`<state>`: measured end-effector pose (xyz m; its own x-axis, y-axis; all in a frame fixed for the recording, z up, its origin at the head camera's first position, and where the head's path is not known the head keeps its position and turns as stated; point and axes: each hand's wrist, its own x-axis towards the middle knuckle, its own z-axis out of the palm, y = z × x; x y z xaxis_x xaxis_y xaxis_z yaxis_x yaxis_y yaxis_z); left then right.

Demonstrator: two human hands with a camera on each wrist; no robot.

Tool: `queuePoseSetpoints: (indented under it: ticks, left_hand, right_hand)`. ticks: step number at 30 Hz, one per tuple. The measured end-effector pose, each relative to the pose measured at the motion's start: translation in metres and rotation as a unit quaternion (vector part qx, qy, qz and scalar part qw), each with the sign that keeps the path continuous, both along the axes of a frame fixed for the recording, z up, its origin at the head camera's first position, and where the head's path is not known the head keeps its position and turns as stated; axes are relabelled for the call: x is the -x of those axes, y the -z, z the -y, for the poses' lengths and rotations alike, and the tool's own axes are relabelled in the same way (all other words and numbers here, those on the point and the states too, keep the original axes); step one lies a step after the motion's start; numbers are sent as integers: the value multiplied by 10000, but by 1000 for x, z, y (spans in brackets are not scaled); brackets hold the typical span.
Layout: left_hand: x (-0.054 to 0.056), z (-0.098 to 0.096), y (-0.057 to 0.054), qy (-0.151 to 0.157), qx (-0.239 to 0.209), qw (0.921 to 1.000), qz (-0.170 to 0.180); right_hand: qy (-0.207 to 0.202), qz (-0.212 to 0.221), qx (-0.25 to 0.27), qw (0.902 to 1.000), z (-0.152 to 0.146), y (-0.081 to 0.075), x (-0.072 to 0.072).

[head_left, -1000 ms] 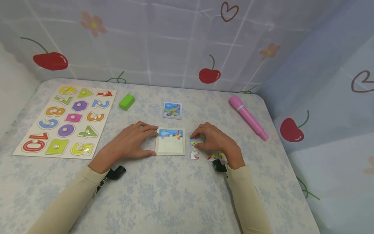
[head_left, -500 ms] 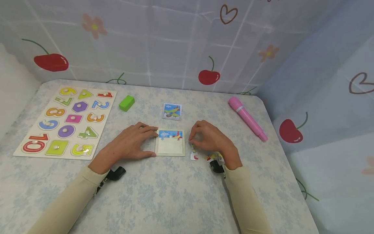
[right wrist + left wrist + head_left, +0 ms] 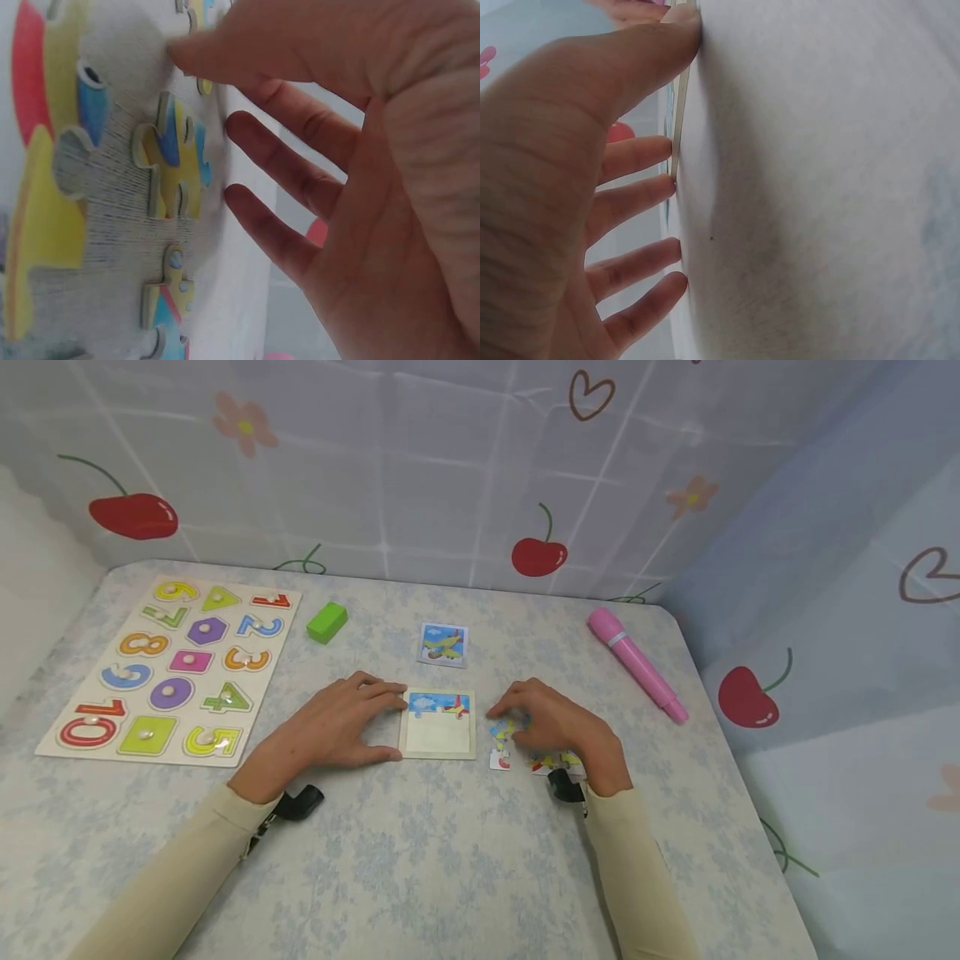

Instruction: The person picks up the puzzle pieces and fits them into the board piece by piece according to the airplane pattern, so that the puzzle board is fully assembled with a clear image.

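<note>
My left hand point(image 3: 333, 722) lies at the left side of a small puzzle board point(image 3: 437, 737), with fingertips and thumb touching its edge and the fingers nearly straight. A strip of sky and a red plane tail are fitted along the board's top; bare tray shows below. To the board's right, my right hand point(image 3: 553, 720) hovers low over loose jigsaw pieces point(image 3: 500, 760), its thumb and index finger apart. In the right wrist view the fingers are spread, and a yellow and blue piece point(image 3: 180, 169) lies flat beside them. The thumb partly hides another piece; nothing is visibly held.
A picture card of a plane point(image 3: 443, 645) lies behind the board. A green block point(image 3: 327, 622) and a number-and-shape peg board point(image 3: 176, 672) are on the left. At the right back rests a pink microphone-like stick point(image 3: 637, 662). A patterned curtain hangs behind the table.
Half a second ago my right thumb and index finger were close together beside the board; now they are apart, and the hand is slightly lower and to the right. The left hand stays put.
</note>
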<state>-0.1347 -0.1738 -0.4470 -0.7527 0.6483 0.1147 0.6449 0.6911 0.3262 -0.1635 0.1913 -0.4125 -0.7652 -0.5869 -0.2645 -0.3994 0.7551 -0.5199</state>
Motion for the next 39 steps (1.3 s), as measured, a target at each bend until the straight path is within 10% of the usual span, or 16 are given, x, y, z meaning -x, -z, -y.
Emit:
queuePoseSetpoints:
  ticks: [39]
  left_hand:
    - [-1, 0, -1, -19, 65, 10000, 18]
  right_hand:
    - [-516, -1353, 230, 9892, 41, 7, 3]
